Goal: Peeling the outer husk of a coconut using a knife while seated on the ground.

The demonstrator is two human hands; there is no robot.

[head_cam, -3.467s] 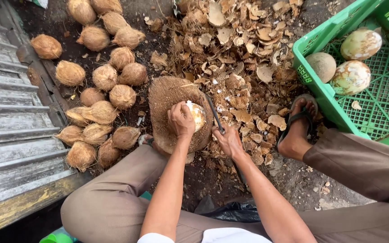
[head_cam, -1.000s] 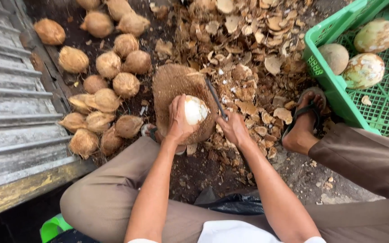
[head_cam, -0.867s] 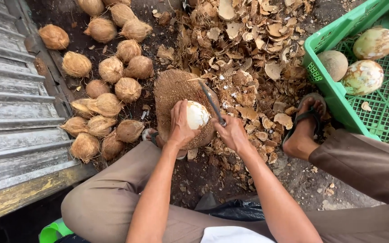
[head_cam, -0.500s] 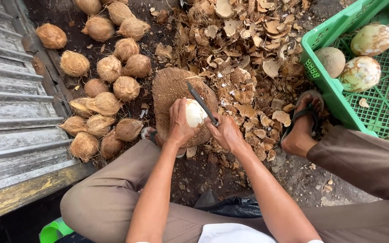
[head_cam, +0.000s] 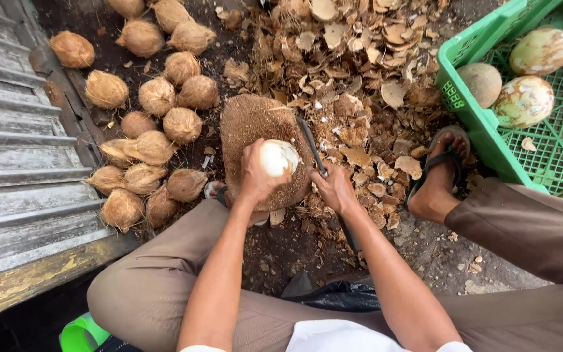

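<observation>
Left hand [head_cam: 255, 177] grip closed round white peeled coconut [head_cam: 279, 157], pressed on round wooden block [head_cam: 245, 124]. Right hand [head_cam: 335, 189] grip closed on knife [head_cam: 310, 145], blade just beside coconut.

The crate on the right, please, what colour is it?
Bright green crate, clearest in the head view.

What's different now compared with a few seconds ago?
The coconut in the left hand shows far more white than before, its brown shell chipped away. The right hand swung the knife in against it and back out again. Both hands kept their grips; the wooden block, the green crate and the unpeeled coconuts stayed put.
</observation>
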